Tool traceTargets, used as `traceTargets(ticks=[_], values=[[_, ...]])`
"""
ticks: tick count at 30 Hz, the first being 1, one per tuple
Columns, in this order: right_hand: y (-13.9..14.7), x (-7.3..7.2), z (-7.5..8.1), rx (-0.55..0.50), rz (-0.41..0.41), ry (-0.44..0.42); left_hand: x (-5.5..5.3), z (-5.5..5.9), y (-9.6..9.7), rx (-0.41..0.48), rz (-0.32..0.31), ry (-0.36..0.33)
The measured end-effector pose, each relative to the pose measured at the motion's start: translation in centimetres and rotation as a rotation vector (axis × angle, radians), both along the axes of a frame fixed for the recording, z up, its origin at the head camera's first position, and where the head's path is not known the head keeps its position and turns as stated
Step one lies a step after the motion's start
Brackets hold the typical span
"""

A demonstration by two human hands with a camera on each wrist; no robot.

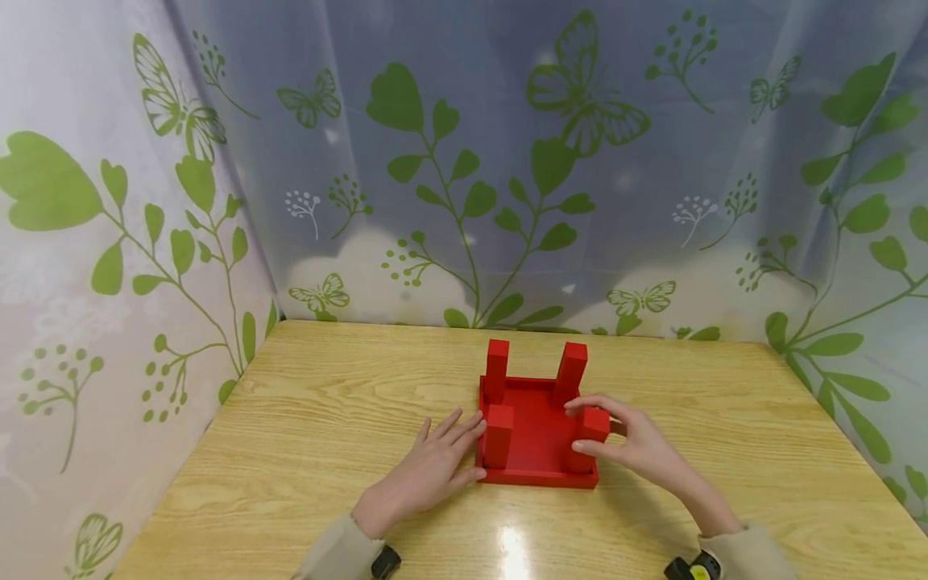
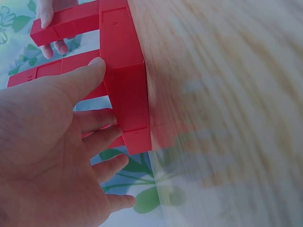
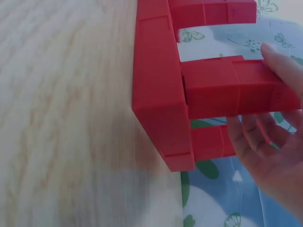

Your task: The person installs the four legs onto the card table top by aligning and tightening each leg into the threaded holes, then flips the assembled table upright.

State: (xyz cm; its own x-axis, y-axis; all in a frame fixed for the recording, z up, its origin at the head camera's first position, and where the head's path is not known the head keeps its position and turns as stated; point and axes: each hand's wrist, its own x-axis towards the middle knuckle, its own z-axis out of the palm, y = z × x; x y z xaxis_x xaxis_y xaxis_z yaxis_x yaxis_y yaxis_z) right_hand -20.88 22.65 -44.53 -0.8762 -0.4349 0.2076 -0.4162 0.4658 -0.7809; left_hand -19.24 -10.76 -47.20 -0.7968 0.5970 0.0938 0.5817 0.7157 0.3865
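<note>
A shallow red tray (image 1: 536,478) with a raised rim lies on the table. Red square posts stand upright at its corners: front left (image 1: 499,435), back left (image 1: 496,370), back right (image 1: 571,372) and front right (image 1: 597,423). Along the tray's left side rests my left hand (image 1: 435,459), its fingers spread and thumb tip at the front left corner. My right hand (image 1: 641,447) holds the front right post near its top, thumb on one face and fingers round the other side. The right wrist view shows this post (image 3: 213,87) standing against the tray's wall (image 3: 158,71).
The wooden table (image 1: 326,403) extends around the tray on all sides. Behind it hangs a curtain (image 1: 464,242) printed with green leaves and butterflies, which continues along the left and right sides. A bright reflection shows on the table's front part.
</note>
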Motion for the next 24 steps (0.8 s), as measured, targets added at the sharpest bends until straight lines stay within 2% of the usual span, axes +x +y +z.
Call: traceTargets(ticks=[3, 7, 11, 15, 18, 20, 24], values=[[-0.2, 0.0, -0.1, 0.011, -0.012, -0.009, 0.0, 0.0, 0.0, 0.001, 0.000, 0.004], [0.0, -0.1, -0.1, 0.019, 0.022, -0.019, 0.1, 0.1, 0.0, 0.004, 0.001, 0.012], [0.9, -0.4, 0.0, -0.014, 0.128, -0.037, 0.1, 0.1, 0.0, 0.006, 0.000, 0.015], [1.9, -0.6, 0.3, -0.082, 0.258, -0.086, 0.1, 0.1, 0.0, 0.003, 0.000, 0.013], [2.3, -0.7, 0.5, -0.120, 0.317, -0.131, 0.1, 0.1, 0.0, 0.001, 0.001, 0.008], [2.5, -0.8, 0.4, -0.124, 0.328, -0.148, 0.1, 0.0, 0.0, -0.002, 0.003, 0.005], [2.8, -0.8, 0.2, -0.099, 0.296, -0.164, 0.0, 0.0, 0.0, -0.004, 0.004, 0.002]])
